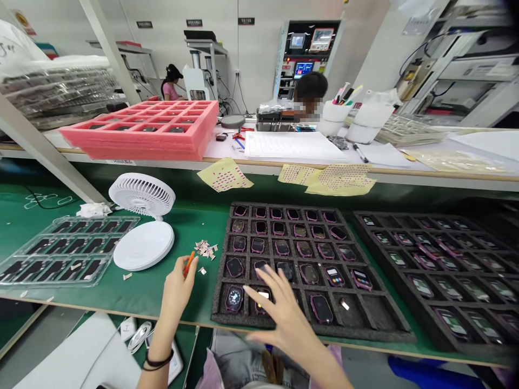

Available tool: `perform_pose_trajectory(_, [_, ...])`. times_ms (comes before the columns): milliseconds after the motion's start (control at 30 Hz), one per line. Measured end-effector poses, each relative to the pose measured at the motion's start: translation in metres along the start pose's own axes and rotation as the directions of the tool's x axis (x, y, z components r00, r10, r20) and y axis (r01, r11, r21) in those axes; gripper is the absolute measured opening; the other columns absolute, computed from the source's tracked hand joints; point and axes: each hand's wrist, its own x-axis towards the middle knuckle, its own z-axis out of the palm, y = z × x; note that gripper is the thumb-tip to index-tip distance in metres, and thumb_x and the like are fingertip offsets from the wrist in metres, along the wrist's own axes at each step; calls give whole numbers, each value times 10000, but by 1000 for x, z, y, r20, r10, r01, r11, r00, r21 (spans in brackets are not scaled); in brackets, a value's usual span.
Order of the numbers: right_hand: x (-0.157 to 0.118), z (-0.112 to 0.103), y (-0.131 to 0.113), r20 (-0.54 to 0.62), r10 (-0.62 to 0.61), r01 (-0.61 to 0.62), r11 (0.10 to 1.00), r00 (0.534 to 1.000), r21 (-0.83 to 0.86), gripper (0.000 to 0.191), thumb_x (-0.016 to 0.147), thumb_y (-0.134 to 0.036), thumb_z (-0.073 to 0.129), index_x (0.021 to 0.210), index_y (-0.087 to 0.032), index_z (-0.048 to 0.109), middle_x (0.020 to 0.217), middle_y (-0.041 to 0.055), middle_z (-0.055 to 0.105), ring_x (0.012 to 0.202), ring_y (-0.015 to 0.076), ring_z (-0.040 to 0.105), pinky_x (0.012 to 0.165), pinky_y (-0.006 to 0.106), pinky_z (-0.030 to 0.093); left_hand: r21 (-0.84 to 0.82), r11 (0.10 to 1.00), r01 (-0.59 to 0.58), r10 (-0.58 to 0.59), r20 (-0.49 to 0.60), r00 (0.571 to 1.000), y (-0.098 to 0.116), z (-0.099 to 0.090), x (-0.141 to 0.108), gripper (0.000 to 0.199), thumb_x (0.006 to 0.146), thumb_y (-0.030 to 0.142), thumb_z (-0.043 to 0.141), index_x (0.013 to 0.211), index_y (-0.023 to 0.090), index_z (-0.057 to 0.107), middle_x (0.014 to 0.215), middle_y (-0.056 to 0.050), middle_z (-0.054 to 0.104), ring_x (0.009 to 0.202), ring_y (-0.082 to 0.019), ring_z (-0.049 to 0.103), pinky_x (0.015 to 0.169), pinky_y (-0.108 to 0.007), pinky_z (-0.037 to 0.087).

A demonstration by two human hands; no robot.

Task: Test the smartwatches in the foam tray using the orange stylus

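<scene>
Left hand [177,292] is raised off the green surface [138,292], wrist bent, black bracelet [159,360] on, pinching a small orange stick [188,263] near a pile of paper scraps [205,249]. Right hand [281,313] is spread open, well apart from the left, fingers [259,292] reaching over pink-framed smartwatches [234,298] in a black foam tray [243,207]. Any writing on the screens is too small to read.
</scene>
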Motion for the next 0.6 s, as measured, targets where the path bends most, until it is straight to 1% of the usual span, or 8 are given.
perform_pose_trajectory(67, [-27,-15,24,44,22,-17,993,999,-118,1004,586,-571,800,1453,-310,365,1540,153,289,1406,435,228,1053,690,261,-8,1000,12,-12,6,1000,-6,-2,0,407,846,570,389,954,211,546,675,-28,618,594,-219,589,612,-285,416])
perform_pose_trajectory(100, [-39,-19,35,34,51,-44,983,998,-180,1012,578,-539,821,1453,-307,367,1538,167,288,1402,452,224,1034,711,263,-11,1000,15,-15,10,1000,-8,-3,0,409,843,575,391,943,212,550,680,-30,625,599,-221,598,611,-287,421])
perform_pose_trajectory(133, [-51,-21,45,20,63,-57,971,998,-231,980,596,-496,828,1447,-309,379,1531,169,305,1401,452,228,1027,713,274,-16,1000,19,-19,12,1000,-9,-4,-1,411,841,578,390,936,213,553,682,-31,629,597,-222,602,607,-289,425])
perform_pose_trajectory(200, [-66,-20,60,2,14,-13,962,1000,-274,864,643,-425,822,1409,-320,436,1499,149,376,1396,414,274,1044,683,290,-35,999,24,-24,11,1000,-10,-4,-3,432,843,589,375,941,211,559,650,-21,613,574,-218,594,594,-293,430])
perform_pose_trajectory(300, [-67,-15,77,5,-61,60,957,998,-283,741,697,-390,793,1367,-309,487,1454,127,453,1392,356,317,1080,638,292,-74,997,16,-15,7,1000,-9,-2,-7,479,853,611,339,964,207,571,573,8,555,527,-207,560,582,-297,438])
perform_pose_trajectory(433, [-31,-12,116,-49,-56,39,953,997,-300,638,759,-450,725,1332,-260,518,1449,128,460,1406,327,301,1101,609,281,-86,996,19,-18,18,1000,-13,-1,-10,527,831,647,336,970,205,586,552,17,541,511,-201,545,566,-295,449])
perform_pose_trajectory(533, [19,-15,162,-54,-15,-5,938,998,-347,569,792,-492,672,1282,-227,555,1432,134,474,1399,321,315,1116,581,258,-78,994,78,-74,48,996,-22,-4,-11,570,797,675,344,1005,207,594,571,10,566,543,-210,574,580,-296,470])
perform_pose_trajectory(600, [59,-19,188,-46,78,-90,929,996,-360,507,809,-466,662,1248,-228,573,1400,127,506,1379,309,352,1119,558,258,-79,988,130,-124,68,990,-31,-4,-12,580,772,680,363,1027,215,598,607,-4,606,572,-220,609,596,-299,489])
